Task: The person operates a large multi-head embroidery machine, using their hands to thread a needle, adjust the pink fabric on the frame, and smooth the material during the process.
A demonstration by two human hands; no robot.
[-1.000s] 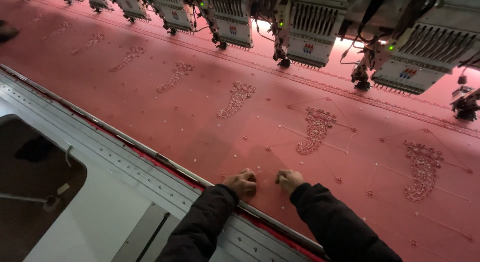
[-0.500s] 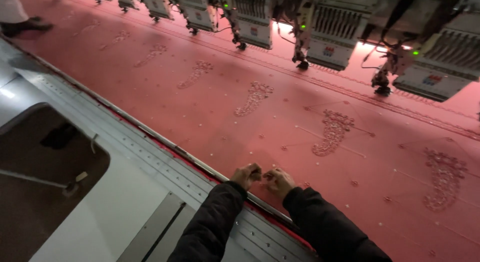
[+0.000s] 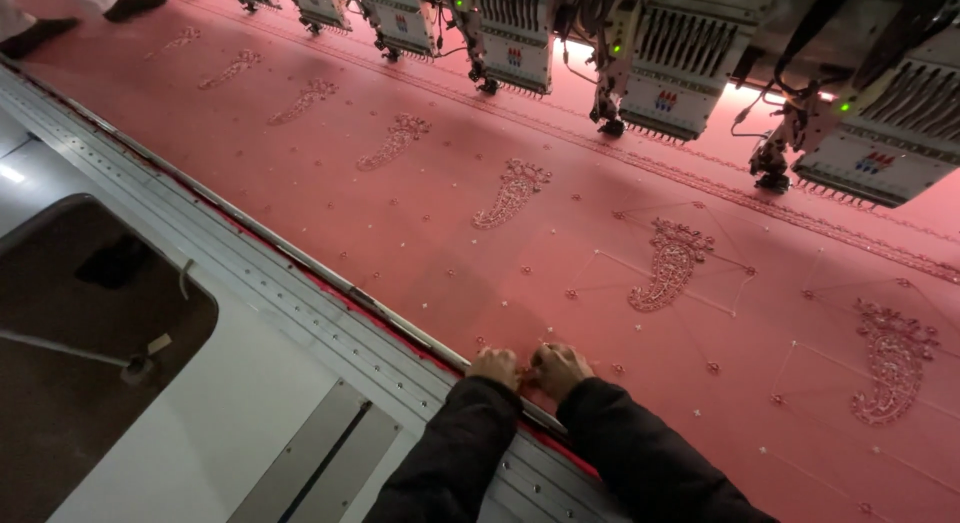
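I see the pink fabric (image 3: 450, 233) stretched wide under a row of embroidery heads (image 3: 680, 53), paisley motifs (image 3: 672, 266) stitched along it. A metal frame rail (image 3: 250, 273) edges its near side, with a dark opening (image 3: 80, 353) well to the left. My left hand (image 3: 495, 367) and right hand (image 3: 560, 369) touch at the fabric's near edge, fingers curled and pinching; I cannot tell what they grip.

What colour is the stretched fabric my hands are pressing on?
Pinkish red fabric, stitched with repeating paisley motifs, under both hands; seen best in the head view.
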